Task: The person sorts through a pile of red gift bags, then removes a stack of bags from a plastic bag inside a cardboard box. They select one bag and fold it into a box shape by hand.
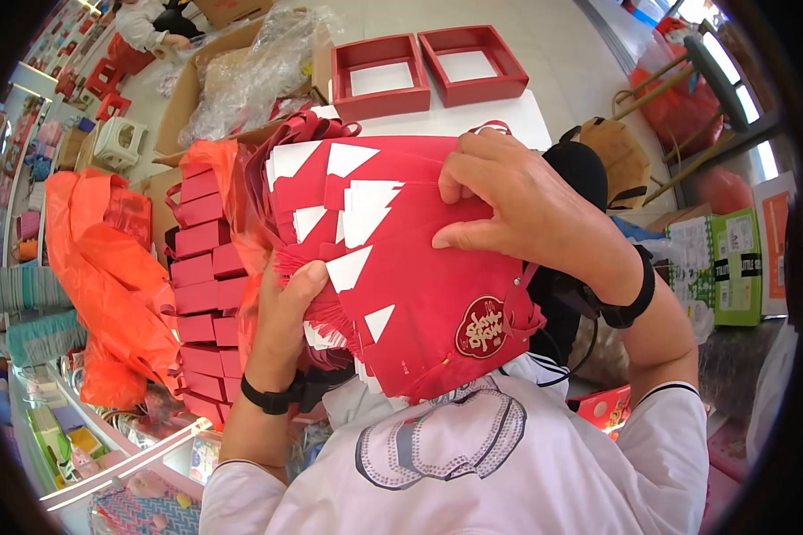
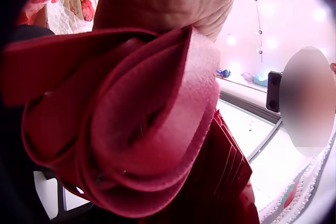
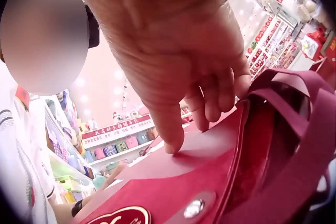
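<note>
Across the person's lap lies a thick, fanned stack of red gift bags (image 1: 437, 285), with white triangles showing between the layers and a gold-lettered oval label (image 1: 480, 327) on the top one. The left hand (image 1: 281, 303) grips the stack's left edge, thumb on top and fingers hidden underneath. Looped dark red straps (image 2: 142, 124) fill the left wrist view below that hand. Over the upper right part of the stack, the right hand (image 1: 522, 201) rests its thumb and fingertips on the top bag. A metal snap (image 3: 194, 208) and wide handles (image 3: 299, 98) appear beside it in the right wrist view.
Two red box frames (image 1: 379, 78) stand on a white surface ahead. To the left are orange plastic bags (image 1: 107, 267) and stacked red boxes (image 1: 210, 276). An open carton (image 1: 178, 107) holds clear wrap. A stool (image 1: 119, 143) stands far left; green packages (image 1: 736, 267) sit right.
</note>
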Demonstrator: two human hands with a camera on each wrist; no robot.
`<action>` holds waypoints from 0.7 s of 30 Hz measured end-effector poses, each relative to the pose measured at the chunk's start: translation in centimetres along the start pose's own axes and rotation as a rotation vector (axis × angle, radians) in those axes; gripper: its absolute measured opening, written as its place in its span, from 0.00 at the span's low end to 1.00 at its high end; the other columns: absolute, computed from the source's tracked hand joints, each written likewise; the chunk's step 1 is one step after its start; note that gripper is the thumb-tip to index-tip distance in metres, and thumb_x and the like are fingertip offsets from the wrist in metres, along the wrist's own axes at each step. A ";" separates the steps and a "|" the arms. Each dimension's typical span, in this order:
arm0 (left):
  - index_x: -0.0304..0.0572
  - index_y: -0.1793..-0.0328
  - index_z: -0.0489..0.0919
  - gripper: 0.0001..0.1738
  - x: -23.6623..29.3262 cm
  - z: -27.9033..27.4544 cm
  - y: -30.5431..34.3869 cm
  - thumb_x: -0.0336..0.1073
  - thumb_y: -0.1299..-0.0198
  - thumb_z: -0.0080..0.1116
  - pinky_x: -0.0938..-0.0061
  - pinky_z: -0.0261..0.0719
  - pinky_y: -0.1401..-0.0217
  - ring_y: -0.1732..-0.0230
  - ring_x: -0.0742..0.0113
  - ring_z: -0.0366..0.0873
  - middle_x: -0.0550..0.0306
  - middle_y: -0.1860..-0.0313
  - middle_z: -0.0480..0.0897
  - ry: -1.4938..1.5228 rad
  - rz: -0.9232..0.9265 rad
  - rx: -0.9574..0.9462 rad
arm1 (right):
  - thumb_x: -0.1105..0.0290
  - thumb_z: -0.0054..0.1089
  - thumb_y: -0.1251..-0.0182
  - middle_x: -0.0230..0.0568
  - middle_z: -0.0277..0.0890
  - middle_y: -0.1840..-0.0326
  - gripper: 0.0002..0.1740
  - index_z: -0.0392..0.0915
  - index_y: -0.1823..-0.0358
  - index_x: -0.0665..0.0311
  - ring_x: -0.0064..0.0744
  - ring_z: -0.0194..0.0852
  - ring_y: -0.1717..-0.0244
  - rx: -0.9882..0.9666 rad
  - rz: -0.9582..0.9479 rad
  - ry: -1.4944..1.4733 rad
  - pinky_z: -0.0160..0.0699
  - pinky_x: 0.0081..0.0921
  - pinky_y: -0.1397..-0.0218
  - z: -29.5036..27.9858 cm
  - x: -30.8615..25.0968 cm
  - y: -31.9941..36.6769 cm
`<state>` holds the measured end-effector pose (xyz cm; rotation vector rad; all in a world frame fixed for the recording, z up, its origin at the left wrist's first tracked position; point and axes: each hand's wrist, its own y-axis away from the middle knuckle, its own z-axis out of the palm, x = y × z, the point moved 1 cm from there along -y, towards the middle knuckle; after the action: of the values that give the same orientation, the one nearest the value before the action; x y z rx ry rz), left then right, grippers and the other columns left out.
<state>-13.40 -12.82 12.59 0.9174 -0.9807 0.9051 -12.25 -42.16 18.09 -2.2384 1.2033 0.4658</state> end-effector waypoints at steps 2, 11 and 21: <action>0.30 0.28 0.71 0.31 0.0 0.2 0.1 0.42 0.30 0.63 0.68 0.80 0.36 0.40 0.66 0.82 0.49 0.37 0.82 0.003 -0.024 0.006 | 0.62 0.80 0.46 0.40 0.71 0.65 0.22 0.73 0.64 0.65 0.45 0.69 0.59 -0.051 0.031 -0.015 0.71 0.38 0.55 -0.2 -0.1 0.0; 0.32 0.26 0.69 0.33 -0.6 0.1 -0.3 0.43 0.30 0.63 0.67 0.78 0.33 0.37 0.65 0.80 0.50 0.34 0.80 0.081 -0.115 -0.038 | 0.58 0.81 0.44 0.41 0.74 0.66 0.27 0.70 0.59 0.65 0.44 0.73 0.64 -0.259 0.160 -0.228 0.71 0.38 0.61 -1.9 -0.9 0.6; 0.39 0.19 0.62 0.46 -3.3 -1.4 -1.2 0.41 0.38 0.76 0.67 0.78 0.31 0.33 0.65 0.78 0.52 0.30 0.78 -0.094 -0.191 -0.139 | 0.50 0.71 0.35 0.56 0.78 0.65 0.29 0.74 0.52 0.72 0.55 0.78 0.62 -0.621 0.229 -0.280 0.74 0.42 0.57 -1.8 -1.0 -0.4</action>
<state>-12.81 -12.58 8.83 0.9242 -1.0047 0.6304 -12.33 -42.47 20.19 -2.4089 1.2887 1.3525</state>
